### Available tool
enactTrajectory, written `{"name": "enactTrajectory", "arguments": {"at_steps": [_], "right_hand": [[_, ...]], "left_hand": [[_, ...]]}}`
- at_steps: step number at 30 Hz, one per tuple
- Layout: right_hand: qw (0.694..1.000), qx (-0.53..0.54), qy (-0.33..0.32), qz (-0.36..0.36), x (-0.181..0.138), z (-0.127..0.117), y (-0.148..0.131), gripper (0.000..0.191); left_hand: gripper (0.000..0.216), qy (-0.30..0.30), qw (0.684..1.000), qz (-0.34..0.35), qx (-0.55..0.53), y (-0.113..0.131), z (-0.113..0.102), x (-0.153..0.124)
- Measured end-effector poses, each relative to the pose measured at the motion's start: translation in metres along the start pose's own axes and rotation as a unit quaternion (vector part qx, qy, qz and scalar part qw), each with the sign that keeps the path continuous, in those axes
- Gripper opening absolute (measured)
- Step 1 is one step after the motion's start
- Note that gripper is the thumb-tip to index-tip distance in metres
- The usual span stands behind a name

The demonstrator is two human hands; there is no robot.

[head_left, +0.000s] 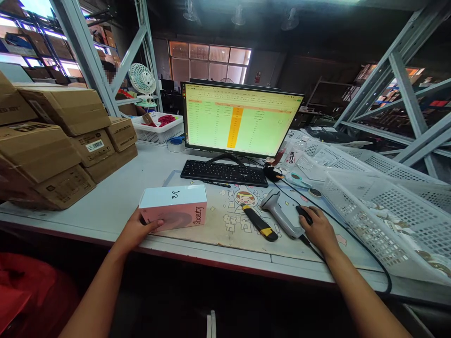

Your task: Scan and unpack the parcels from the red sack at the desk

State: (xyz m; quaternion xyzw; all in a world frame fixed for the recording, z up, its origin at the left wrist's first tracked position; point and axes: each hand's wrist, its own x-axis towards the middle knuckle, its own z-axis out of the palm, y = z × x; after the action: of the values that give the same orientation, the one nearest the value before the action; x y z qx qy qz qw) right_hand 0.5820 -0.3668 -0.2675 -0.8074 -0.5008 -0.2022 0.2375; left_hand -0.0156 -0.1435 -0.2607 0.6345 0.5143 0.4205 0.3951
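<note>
My left hand [136, 231] grips the near left corner of a pink and white box [173, 206] that rests on the desk mat [225, 220]. My right hand [319, 230] lies over a black mouse [303, 213], fingers curved on it. A grey barcode scanner [280, 213] lies just left of that hand, its cable running under the wrist. A black and yellow utility knife [259, 222] lies between the scanner and the box. Behind them are a black keyboard [224, 172] and a monitor [239, 119] showing a green and orange spreadsheet.
Stacked cardboard boxes [59, 141] fill the left of the table [116, 197]. White perforated baskets [384, 206] crowd the right side. A small basket [158, 129], tape roll [175, 143] and fan [143, 82] stand behind. Steel rack posts [84, 51] rise on both sides.
</note>
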Motion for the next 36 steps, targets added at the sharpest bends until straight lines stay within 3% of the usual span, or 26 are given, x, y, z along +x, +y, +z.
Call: {"name": "enactTrajectory", "arguments": {"at_steps": [7, 25, 36], "right_hand": [[1.000, 0.002, 0.000, 0.001, 0.000, -0.001, 0.000, 0.046], [0.999, 0.022, -0.042, -0.026, 0.000, -0.004, 0.001, 0.056], [0.997, 0.032, -0.063, -0.014, 0.005, -0.004, 0.000, 0.065]], "left_hand": [[0.071, 0.005, 1.000, -0.007, 0.013, -0.003, 0.000, 0.000], [0.078, -0.021, 0.998, 0.020, -0.053, 0.017, 0.003, -0.005], [0.094, -0.063, 0.996, 0.014, -0.056, 0.009, 0.002, -0.004]]}}
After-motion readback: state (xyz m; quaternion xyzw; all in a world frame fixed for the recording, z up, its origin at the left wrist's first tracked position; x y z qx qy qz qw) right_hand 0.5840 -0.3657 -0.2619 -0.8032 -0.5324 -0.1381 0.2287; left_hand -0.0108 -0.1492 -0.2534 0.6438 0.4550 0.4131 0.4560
